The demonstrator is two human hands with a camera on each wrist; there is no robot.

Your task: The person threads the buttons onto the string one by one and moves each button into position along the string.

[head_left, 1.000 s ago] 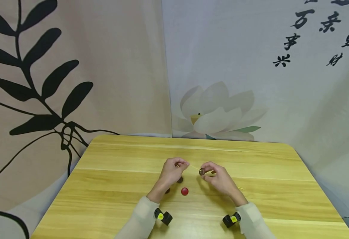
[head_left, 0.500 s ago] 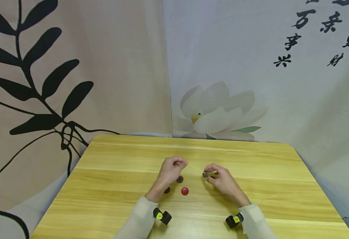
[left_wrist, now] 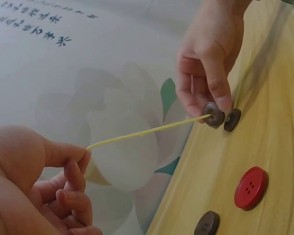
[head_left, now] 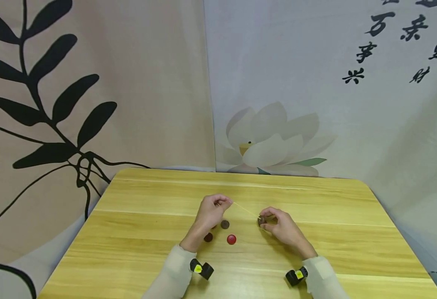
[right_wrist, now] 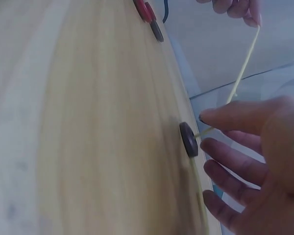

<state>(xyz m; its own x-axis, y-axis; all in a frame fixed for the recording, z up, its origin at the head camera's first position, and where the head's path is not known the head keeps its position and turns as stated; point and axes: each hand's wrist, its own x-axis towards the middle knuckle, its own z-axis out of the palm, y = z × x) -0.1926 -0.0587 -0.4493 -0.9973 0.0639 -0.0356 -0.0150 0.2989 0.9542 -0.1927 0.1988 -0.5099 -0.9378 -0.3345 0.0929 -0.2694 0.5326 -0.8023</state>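
Observation:
A thin yellow string (left_wrist: 147,132) runs taut between the two hands. My left hand (head_left: 212,211) pinches its end between thumb and finger. At the other side my right hand (head_left: 285,228) holds a dark brown button (left_wrist: 213,115) by its edge, with the string passing through it. A second brown button (left_wrist: 232,120) sits on the string just behind, close to the right fingertips; in the right wrist view this brown button (right_wrist: 188,139) shows near the table, and the held one is mostly hidden by the fingers.
On the wooden table (head_left: 147,257) lie a red button (head_left: 231,239) and a brown button (head_left: 224,224) between the hands. Another brown button (head_left: 208,237) lies beside the left wrist. A printed cloth backdrop (head_left: 166,83) stands behind the table.
My right hand has moved right and slightly nearer with the button, and my left hand slightly left and up. The stretch of string between them has grown longer.

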